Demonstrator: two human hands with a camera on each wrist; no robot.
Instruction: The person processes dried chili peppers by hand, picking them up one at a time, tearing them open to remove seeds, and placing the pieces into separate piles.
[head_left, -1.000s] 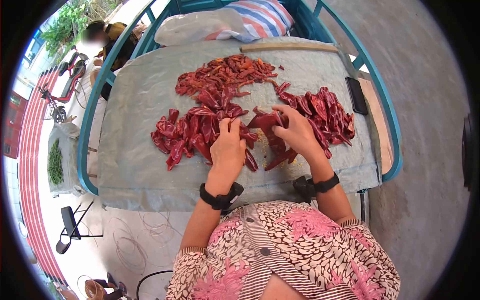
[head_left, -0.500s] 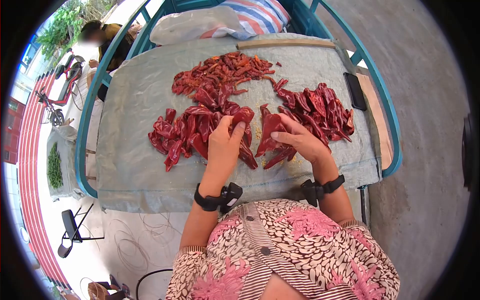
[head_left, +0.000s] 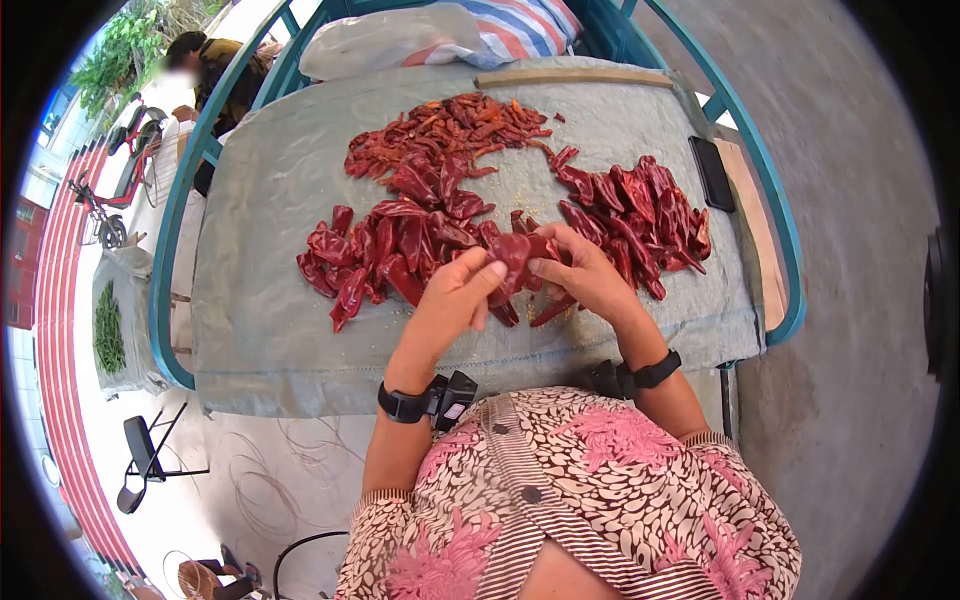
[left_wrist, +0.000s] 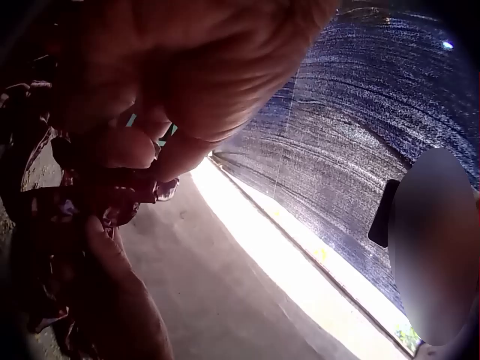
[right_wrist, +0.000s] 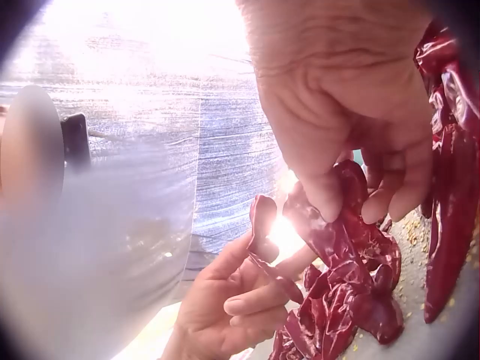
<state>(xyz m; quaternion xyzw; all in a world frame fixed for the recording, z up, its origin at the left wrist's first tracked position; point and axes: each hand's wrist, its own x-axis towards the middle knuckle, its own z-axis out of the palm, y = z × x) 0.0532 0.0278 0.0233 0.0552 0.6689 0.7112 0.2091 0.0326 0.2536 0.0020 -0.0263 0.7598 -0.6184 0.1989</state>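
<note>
Between the piles, my left hand pinches a wrinkled, dried red chili pepper between thumb and fingers. Close beside it, my right hand grips another dried chili pepper. In the right wrist view this second chili hangs from the thumb and fingertips, and the left hand holds a curled chili just apart from it. A pile of large chilies lies left of the hands, another pile to the right. The left wrist view is dark, with the left hand over shiny chilies.
Smaller, crumpled chilies form a heap at the back. Pale seeds are scattered on the grey sheet. A black phone lies by the right edge, a wooden strip at the back. Teal rails bound the cart; a striped sack lies behind.
My left hand has picked a chili from the left pile and brought it toward the right hand. The right hand keeps its chili, and the two hands are now close together.
</note>
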